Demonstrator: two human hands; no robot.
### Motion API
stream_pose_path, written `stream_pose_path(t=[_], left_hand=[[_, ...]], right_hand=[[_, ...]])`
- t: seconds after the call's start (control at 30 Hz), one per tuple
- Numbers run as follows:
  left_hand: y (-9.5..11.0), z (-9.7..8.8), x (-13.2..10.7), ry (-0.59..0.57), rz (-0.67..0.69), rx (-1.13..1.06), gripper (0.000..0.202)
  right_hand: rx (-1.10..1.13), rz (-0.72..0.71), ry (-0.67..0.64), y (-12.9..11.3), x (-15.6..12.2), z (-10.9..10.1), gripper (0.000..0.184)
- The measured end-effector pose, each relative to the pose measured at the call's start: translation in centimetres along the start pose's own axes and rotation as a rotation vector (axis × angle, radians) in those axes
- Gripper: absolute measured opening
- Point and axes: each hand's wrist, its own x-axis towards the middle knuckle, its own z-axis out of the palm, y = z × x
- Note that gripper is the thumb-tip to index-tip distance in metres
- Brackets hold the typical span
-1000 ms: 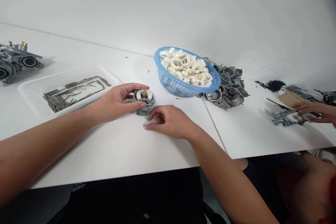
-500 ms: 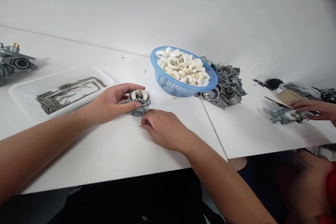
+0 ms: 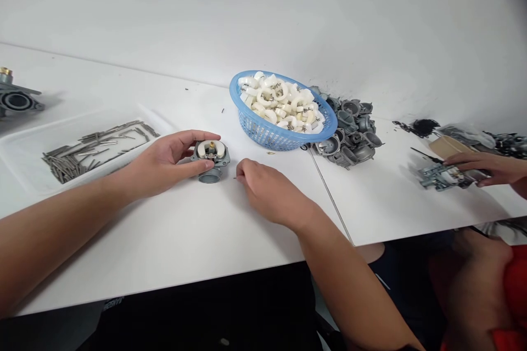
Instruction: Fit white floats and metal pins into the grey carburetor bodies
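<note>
My left hand (image 3: 162,164) is shut around a grey metal carburetor body (image 3: 213,175), with its fingers and thumb on either side of the white plastic float (image 3: 211,149) on top. A brass fitting stands at the float's centre. My right hand (image 3: 267,192) is just to the right of the carburetor, not touching it. Its fingertips pinch a thin metal pin (image 3: 235,177), and only the pin's tip shows.
A white tray (image 3: 24,148) of metal pins lies left, near another carburetor (image 3: 14,100). A blue basket (image 3: 263,134) holds white floats. Several carburetor bodies (image 3: 349,131) are heaped beside it. A co-worker's hand (image 3: 486,167) reaches over a carburetor (image 3: 442,176) at right.
My right hand has moved right and up the table, away from the carburetor's lower edge, with the pin still at its fingertips. My left hand keeps its hold. The whole scene has shifted slightly left.
</note>
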Motion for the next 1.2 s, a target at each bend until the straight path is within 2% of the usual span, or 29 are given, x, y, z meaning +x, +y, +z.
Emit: stream_pose_path(t=[0.2, 0.27, 0.43, 0.5, 0.9, 1.03, 1.2], left_hand=[[0.0, 0.1, -0.1, 0.0, -0.005, -0.002, 0.057], [0.1, 0.1, -0.1, 0.004, -0.004, 0.007, 0.058], [0.5, 0.2, -0.1, 0.013, 0.005, 0.015, 0.059], [0.6, 0.2, -0.2, 0.015, 0.007, 0.024, 0.059], [1.0, 0.2, -0.3, 0.029, -0.004, 0.047, 0.058], [0.9, 0.3, -0.3, 0.04, 0.006, 0.044, 0.057], [0.9, 0.2, -0.2, 0.026, 0.003, 0.052, 0.058]], right_hand=[[0.094, -0.019, -0.027, 1.6, 0.3, -0.4, 0.009], [0.146, -0.03, 0.002, 1.7, 0.6, -0.3, 0.011], [0.39, -0.116, 0.237, 1.8, 1.0, -0.2, 0.024], [0.448, -0.165, 0.325, 1.7, 1.0, -0.2, 0.023], [0.462, -0.397, 0.652, 0.7, 1.5, 0.8, 0.011], [0.467, -0.368, 0.679, 0.7, 1.8, 1.3, 0.011], [0.512, -0.359, 0.631, 0.4, 2.0, 1.9, 0.018]])
